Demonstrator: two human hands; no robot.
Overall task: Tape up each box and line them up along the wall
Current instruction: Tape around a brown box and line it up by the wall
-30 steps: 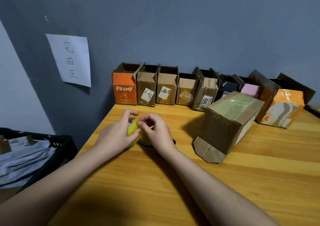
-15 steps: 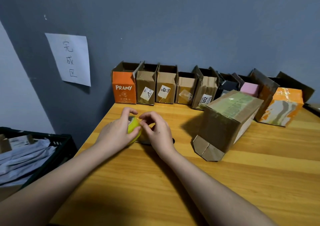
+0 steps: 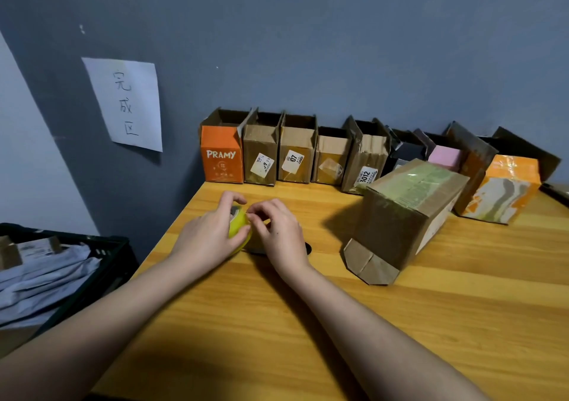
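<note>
Still little has changed: the left hand (image 3: pixel 207 236) keeps its fingers curled round the yellow tape roll (image 3: pixel 237 227) on the table (image 3: pixel 308 323), and the right hand (image 3: pixel 280 231) goes on pinching at its edge. Right of them the brown box (image 3: pixel 406 212) lies tilted as before, near the row of boxes (image 3: pixel 295 154) along the wall (image 3: pixel 308 46).

A single wide-angle view looks from the person's head, forward and down across the wooden surface (image 3: pixel 431 323) toward the grey wall (image 3: pixel 338 46). Both forearms enter from the bottom edge and meet near the middle of the frame, where the left hand (image 3: pixel 209 237) and right hand (image 3: pixel 281 234) close their grip on a yellow tape roll (image 3: pixel 239 226). Beyond the grip a row of boxes (image 3: pixel 297 154) lines the wall; left of it, off the surface, a black crate (image 3: pixel 104 256) shows. Straight edges bow near the frame's borders.
</note>
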